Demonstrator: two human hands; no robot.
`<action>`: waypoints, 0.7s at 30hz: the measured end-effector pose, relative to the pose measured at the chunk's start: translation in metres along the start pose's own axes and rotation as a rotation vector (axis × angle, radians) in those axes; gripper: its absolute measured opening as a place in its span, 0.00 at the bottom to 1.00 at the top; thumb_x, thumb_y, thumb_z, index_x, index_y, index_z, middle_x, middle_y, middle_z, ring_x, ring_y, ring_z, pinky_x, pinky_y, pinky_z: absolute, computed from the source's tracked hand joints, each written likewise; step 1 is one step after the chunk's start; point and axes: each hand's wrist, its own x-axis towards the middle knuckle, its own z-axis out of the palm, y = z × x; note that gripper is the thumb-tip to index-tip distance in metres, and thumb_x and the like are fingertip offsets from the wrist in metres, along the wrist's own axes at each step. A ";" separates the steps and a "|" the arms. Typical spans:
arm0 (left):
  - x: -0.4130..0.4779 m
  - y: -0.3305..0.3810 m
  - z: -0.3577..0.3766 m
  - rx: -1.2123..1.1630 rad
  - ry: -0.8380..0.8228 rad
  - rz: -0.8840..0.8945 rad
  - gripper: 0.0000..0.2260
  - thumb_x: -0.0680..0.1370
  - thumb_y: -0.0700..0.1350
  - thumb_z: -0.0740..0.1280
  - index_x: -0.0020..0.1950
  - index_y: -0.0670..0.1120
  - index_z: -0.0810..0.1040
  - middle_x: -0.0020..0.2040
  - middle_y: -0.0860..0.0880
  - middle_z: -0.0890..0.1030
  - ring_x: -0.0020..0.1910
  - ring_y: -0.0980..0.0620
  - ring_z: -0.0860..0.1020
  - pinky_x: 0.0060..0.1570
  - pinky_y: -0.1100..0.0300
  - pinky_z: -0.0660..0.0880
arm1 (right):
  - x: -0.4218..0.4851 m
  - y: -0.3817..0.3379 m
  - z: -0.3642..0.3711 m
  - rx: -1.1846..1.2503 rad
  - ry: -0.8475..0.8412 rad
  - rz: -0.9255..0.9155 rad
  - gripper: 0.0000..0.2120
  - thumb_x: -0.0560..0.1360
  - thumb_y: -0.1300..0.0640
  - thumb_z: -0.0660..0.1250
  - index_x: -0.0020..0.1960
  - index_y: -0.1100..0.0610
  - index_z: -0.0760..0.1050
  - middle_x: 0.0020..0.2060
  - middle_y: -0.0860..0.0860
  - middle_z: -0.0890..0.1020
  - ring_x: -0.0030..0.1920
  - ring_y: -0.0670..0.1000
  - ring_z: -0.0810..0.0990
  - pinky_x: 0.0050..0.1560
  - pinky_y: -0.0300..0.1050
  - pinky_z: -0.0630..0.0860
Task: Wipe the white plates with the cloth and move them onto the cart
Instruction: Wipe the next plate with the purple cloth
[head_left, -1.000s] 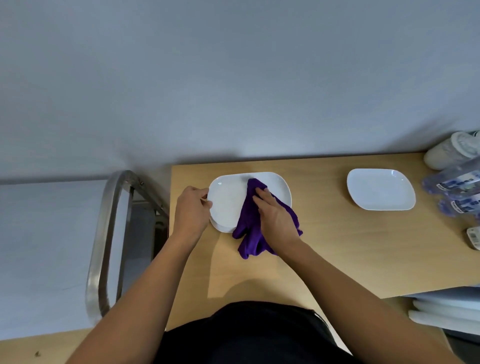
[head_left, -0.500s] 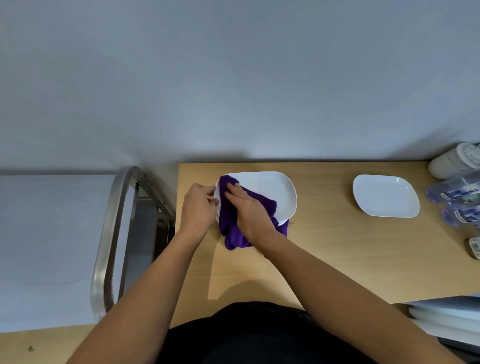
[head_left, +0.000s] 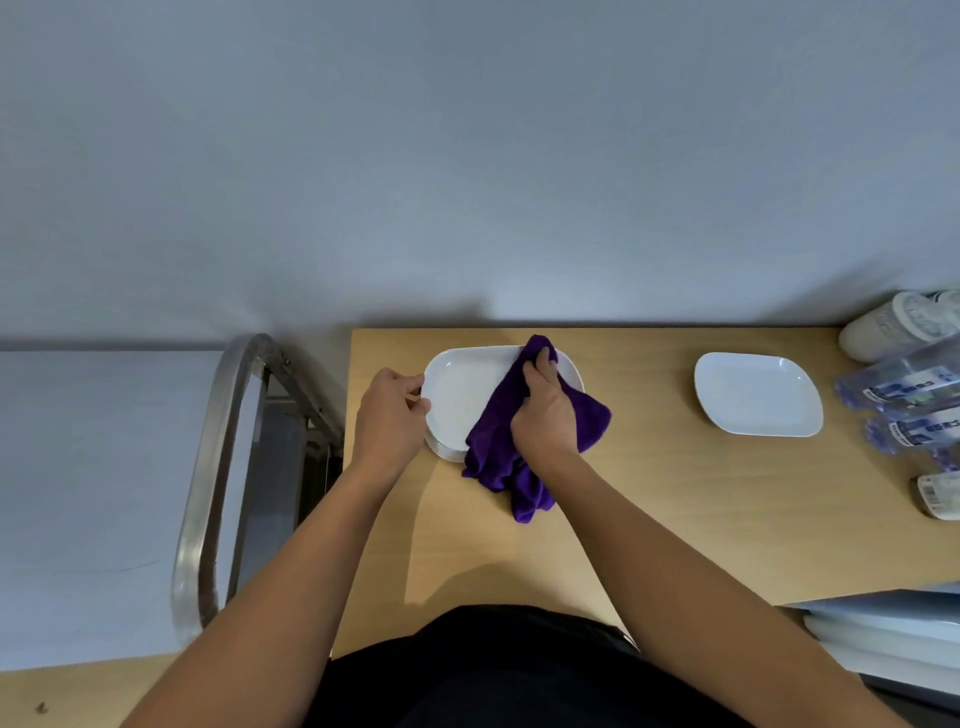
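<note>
Two white plates sit on the wooden table (head_left: 649, 519), well apart: a near plate (head_left: 462, 395), which seems to top a small stack whose count cannot be told, and a lone far plate (head_left: 758, 395) to the right. The left hand (head_left: 389, 415) pinches the near plate's left rim between thumb and fingers, while the right hand (head_left: 545, 415) presses one purple cloth (head_left: 498, 447) onto that plate's right half, fingers curled into the fabric. Beside the table's left edge stands one metal cart (head_left: 208, 493), and at least three bottles (head_left: 904, 384) lie at the far right.
</note>
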 end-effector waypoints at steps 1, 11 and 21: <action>0.000 0.000 -0.001 0.000 -0.005 -0.002 0.15 0.79 0.39 0.67 0.67 0.45 0.77 0.53 0.53 0.73 0.44 0.59 0.73 0.42 0.70 0.64 | 0.000 -0.006 0.003 0.011 -0.019 -0.036 0.31 0.74 0.73 0.54 0.76 0.58 0.62 0.79 0.51 0.53 0.78 0.49 0.55 0.60 0.33 0.66; 0.000 0.013 -0.009 -0.144 -0.088 -0.067 0.14 0.79 0.39 0.58 0.37 0.41 0.79 0.32 0.40 0.75 0.31 0.49 0.71 0.35 0.55 0.69 | -0.023 -0.034 0.026 0.000 -0.219 -0.376 0.25 0.76 0.71 0.58 0.71 0.57 0.72 0.73 0.48 0.69 0.72 0.50 0.69 0.70 0.43 0.67; -0.009 0.012 0.013 0.078 0.004 -0.045 0.11 0.77 0.38 0.68 0.59 0.43 0.81 0.57 0.46 0.80 0.50 0.48 0.80 0.44 0.59 0.71 | -0.061 0.034 0.001 -0.117 -0.086 -0.367 0.22 0.66 0.69 0.74 0.60 0.59 0.81 0.61 0.54 0.81 0.62 0.57 0.79 0.58 0.50 0.78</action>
